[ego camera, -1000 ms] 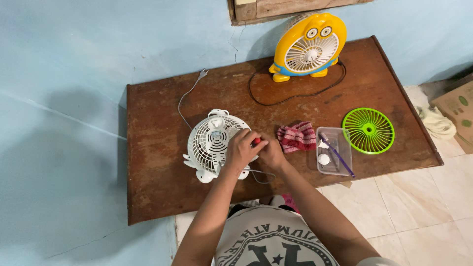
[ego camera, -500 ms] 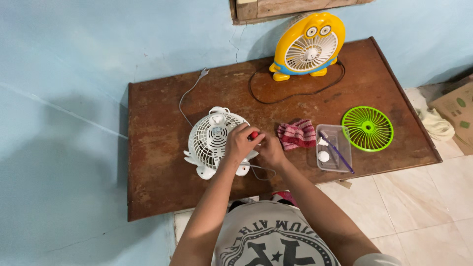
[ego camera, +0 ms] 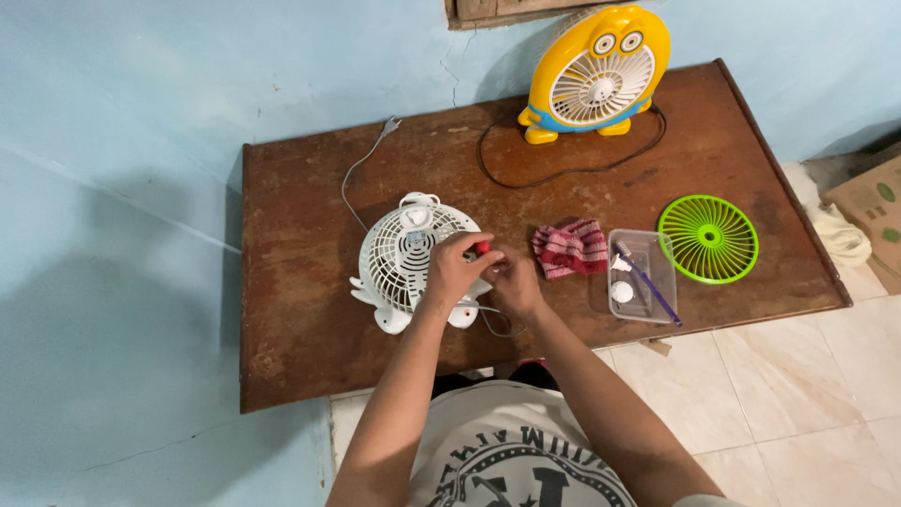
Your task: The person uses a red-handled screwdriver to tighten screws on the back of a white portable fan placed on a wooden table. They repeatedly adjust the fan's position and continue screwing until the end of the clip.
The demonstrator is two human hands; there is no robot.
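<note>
A small white fan (ego camera: 402,258) lies face up on the brown wooden table (ego camera: 300,319), its white cord trailing to the back. My left hand (ego camera: 450,272) rests on the fan's right rim, fingers curled around a small red-tipped tool (ego camera: 481,248). My right hand (ego camera: 511,280) is pressed against it just to the right, fingers pinched at the same spot. What the right fingers hold is hidden.
A red striped cloth (ego camera: 571,250) lies right of my hands. Beyond it sits a clear plastic tray (ego camera: 642,276) with a purple brush and small white parts, then a green fan grille (ego camera: 708,238). A yellow fan (ego camera: 598,70) stands at the back with a black cord.
Both hands stay at the white fan's right rim, with only small finger movement. The view has shifted slightly.
</note>
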